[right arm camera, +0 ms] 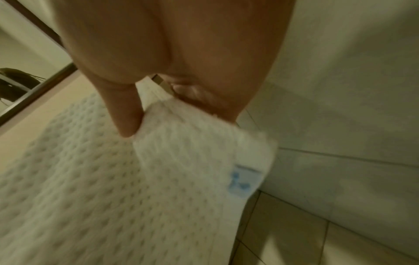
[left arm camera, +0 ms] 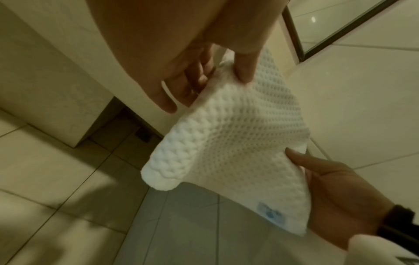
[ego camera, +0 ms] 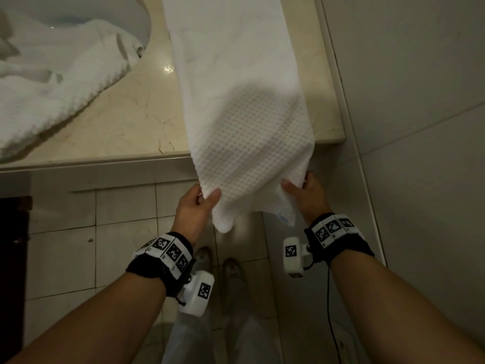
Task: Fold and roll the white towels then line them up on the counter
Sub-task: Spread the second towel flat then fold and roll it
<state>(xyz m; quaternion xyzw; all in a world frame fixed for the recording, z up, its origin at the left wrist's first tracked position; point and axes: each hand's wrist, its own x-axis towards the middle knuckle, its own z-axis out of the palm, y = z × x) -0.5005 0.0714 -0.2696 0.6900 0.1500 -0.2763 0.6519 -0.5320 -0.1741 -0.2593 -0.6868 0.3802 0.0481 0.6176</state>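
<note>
Two hands pinching the near end of a folded white towel (ego camera: 236, 74) that I see stretched from 12 o'clock across the counter (ego camera: 126, 122) past its front edge, left hand (ego camera: 195, 206) gripping the 7 o'clock corner, right hand (ego camera: 305, 194) the 5 o'clock corner, more towels (ego camera: 60, 74) heaped at 10 o'clock over the sink (ego camera: 145, 24).

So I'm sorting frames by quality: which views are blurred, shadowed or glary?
Head view: dim, a soft shadow on the waffle towel, a glare spot on the counter. Left wrist view: fairly sharp. Right wrist view: towel and blue tag smeared by motion blur.
</note>
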